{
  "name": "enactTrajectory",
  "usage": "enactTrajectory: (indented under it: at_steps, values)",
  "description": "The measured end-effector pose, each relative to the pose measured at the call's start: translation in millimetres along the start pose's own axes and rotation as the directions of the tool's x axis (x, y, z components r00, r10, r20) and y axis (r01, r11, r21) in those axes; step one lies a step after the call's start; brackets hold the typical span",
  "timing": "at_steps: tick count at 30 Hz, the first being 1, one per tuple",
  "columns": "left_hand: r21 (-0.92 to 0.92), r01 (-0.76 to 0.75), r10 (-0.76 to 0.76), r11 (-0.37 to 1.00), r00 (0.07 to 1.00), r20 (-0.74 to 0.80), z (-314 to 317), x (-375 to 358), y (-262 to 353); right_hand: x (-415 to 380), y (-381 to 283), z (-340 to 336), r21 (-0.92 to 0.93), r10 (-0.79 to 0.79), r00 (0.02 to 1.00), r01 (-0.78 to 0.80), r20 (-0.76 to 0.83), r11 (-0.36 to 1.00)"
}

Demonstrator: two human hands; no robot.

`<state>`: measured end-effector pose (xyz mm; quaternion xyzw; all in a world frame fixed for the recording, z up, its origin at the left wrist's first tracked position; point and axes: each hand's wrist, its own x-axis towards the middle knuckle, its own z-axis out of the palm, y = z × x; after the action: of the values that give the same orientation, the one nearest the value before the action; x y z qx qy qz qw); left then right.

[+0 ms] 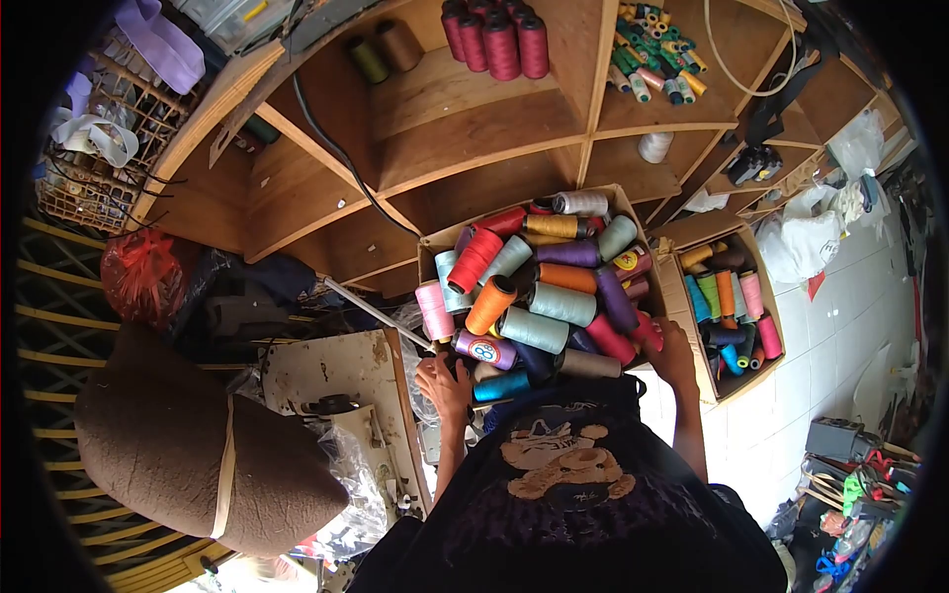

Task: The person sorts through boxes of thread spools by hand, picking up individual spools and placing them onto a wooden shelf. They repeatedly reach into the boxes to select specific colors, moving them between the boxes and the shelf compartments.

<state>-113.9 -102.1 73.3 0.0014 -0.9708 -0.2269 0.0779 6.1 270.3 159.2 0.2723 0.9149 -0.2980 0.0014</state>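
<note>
- Nearest: the person's dark shirt [573,494] with a bear print fills the bottom of the view and hides the near edge of what the hands carry.
- Left hand [445,383] is at the near-left corner of the cardboard box [427,255], fingers curled around the edge by a teal spool [502,385]. Closed grip on the box, though the fingertips are hidden.
- Right hand [675,358] is pressed to the box's near-right corner, fingers wrapped on the wall beside a red spool [647,331]; can't tell how tight, as the thumb is out of sight.
- The box sits between both hands, just in front of the chest, heaped over the rim with thread cones: orange cone [491,303], pale blue cone [534,329], purple cone [568,253], pink cone [433,309], plus a labelled spool [484,349] (label unreadable).
- Just right of it: a second box [682,296], smaller, packed with upright and lying spools in mixed colours; its far side is cut by the shelf edge.
- Left: a brown felt roll [188,445] and a sewing machine [346,415], partly under plastic.
- Farther: wooden shelves [474,138], with maroon spools [499,40] in one bay and small mixed bobbins [654,49] in the next (too small to count).
</note>
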Motion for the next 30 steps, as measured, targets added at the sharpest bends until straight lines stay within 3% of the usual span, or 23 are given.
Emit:
enactTrajectory:
  at_steps: [5, 8, 14, 20, 30]
  values:
    - [-0.008, 0.199, -0.196, 0.98, 0.969, 0.15, 3, 8, 9, 1, 3, 2, -0.002, -0.024, 0.999, 0.024, -0.023, 1.0]
    - [-0.104, 0.213, -0.195, 0.972, 0.968, 0.16, 7, 9, -5, -1, 2, 1, -0.001, -0.024, 0.999, 0.024, -0.027, 1.0]
    - [-0.26, -0.018, 0.039, 0.965, 0.996, 0.076, 1, -1, -13, -1, -2, -2, 0.0, -0.016, 1.0, 0.016, -0.02, 1.0]
    - [-0.346, -0.152, 0.143, 0.926, 0.988, -0.051, -18, -4, 13, 1, -11, -11, -0.021, -0.023, 0.999, 0.022, -0.036, 1.0]
    - [-0.474, -0.062, 0.008, 0.878, 0.993, -0.114, -107, 23, 22, 6, -38, -21, 0.054, -0.12, 0.989, 0.125, -0.09, 0.991]
